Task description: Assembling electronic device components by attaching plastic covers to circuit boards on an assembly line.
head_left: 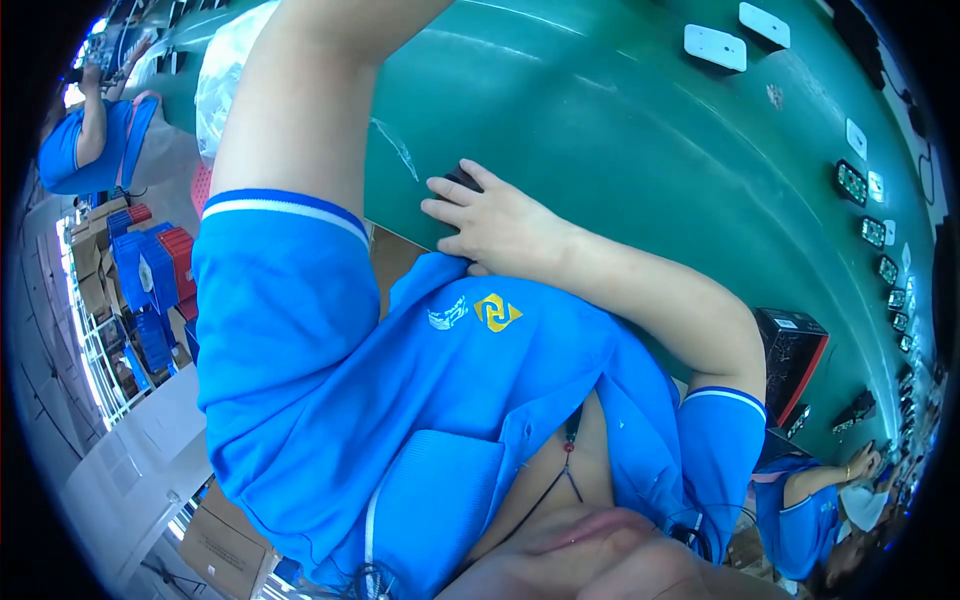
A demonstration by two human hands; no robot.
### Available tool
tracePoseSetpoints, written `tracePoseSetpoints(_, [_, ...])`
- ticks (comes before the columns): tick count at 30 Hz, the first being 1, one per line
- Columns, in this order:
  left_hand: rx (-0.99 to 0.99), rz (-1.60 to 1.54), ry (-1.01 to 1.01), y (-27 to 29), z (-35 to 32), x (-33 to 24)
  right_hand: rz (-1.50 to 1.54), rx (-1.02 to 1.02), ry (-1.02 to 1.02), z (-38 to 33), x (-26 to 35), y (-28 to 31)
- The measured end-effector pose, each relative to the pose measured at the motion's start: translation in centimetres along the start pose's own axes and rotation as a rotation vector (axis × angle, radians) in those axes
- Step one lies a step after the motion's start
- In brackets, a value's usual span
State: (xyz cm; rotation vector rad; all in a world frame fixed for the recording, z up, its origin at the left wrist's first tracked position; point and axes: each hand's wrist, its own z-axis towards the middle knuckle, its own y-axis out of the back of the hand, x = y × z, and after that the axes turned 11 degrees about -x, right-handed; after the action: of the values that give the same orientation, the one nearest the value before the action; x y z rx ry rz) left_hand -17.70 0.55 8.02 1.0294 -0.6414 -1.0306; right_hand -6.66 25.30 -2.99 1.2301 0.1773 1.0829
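My right hand (505,228) lies at the near edge of the green table (560,110), its fingers curled over a small black object (462,179). Only a dark bit of that object shows between the fingers; the hand covers the rest, so its kind cannot be told. My left arm (300,130) reaches up past the top edge of the picture, and its hand is out of sight. A clear plastic bag (222,82) sits beside that arm.
Two white flat housings (715,48) lie at the far right. Several small circuit boards (852,183) line the table's right side. A black box with a red edge (795,350) stands by my right elbow. Co-workers (100,140) are at both sides; blue bins (145,265) stand left.
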Motion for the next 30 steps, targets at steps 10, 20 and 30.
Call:
tracePoseSetpoints(10, [-0.039,-0.138,-0.102,1.2,-1.9,-3.0,-0.337,-0.186,-0.336,-9.7,-4.4,8.4])
tracePoseSetpoints(20, [0.001,-0.361,-0.108,-1.4,1.1,-10.7,-0.388,-0.220,-0.770,-16.3,-4.3,12.5])
tracePoseSetpoints(30, [-0.130,-0.227,-0.280,-17.5,7.9,-18.8,-0.470,-0.533,-0.925,-22.5,-4.1,19.1])
